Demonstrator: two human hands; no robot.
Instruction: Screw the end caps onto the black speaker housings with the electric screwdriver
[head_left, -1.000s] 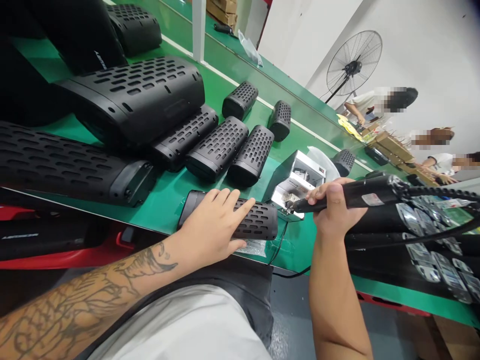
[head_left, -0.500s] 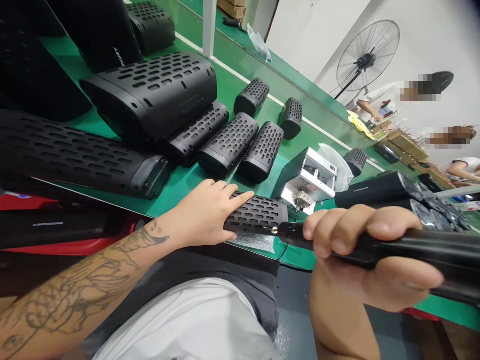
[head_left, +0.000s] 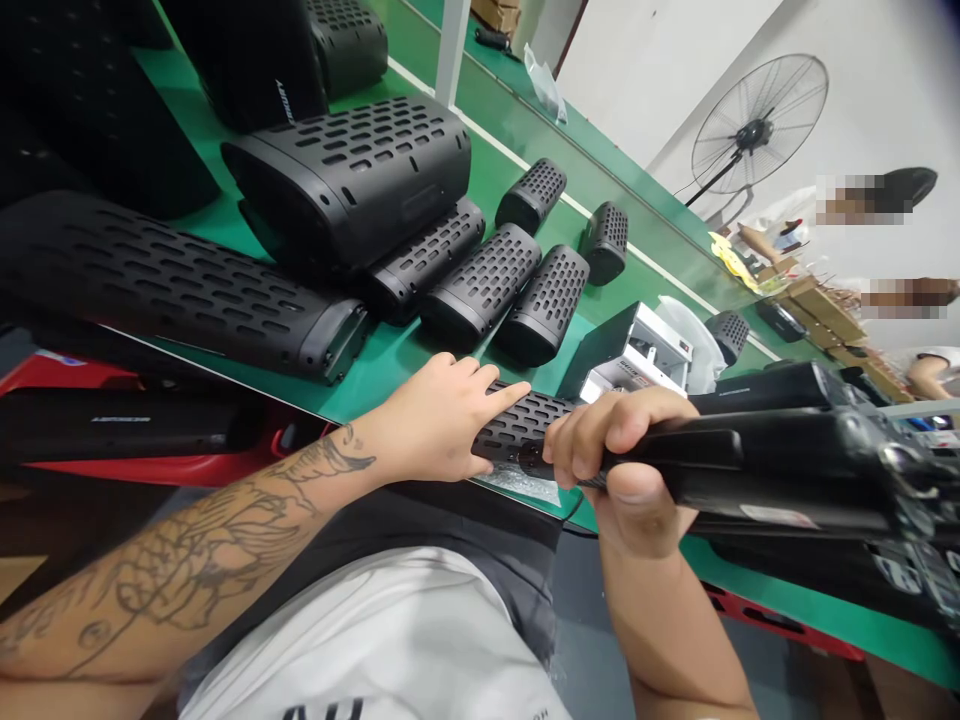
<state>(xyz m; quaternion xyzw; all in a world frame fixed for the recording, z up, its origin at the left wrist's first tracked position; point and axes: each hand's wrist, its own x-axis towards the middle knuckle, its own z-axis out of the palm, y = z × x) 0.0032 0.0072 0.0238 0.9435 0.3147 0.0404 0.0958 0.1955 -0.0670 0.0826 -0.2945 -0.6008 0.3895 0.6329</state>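
My left hand (head_left: 442,415) is closed over a black slotted housing (head_left: 517,422) that lies near the front edge of the bench, with the thumb on its near side and the fingers across the top. My right hand (head_left: 619,435) is wrapped round a black electric screwdriver (head_left: 772,460), held almost level and pointing left. Its tip meets the right part of the housing's near side, though my fingers partly hide the contact. Just behind my right hand stands a silver and black box-shaped machine (head_left: 626,350), likely a screw feeder.
Several slotted black housings stand behind my hands, among them a large one (head_left: 360,170). A long one (head_left: 187,280) lies at the left over a red bin (head_left: 67,375). Bubble wrap (head_left: 525,485) lies at the bench edge. Co-workers and a fan (head_left: 757,130) are in the background.
My right hand has brought the screwdriver left, up to the housing; a brass-coloured screw seen at its tip before is now hidden. The left hand keeps its hold. The view has shifted slightly.
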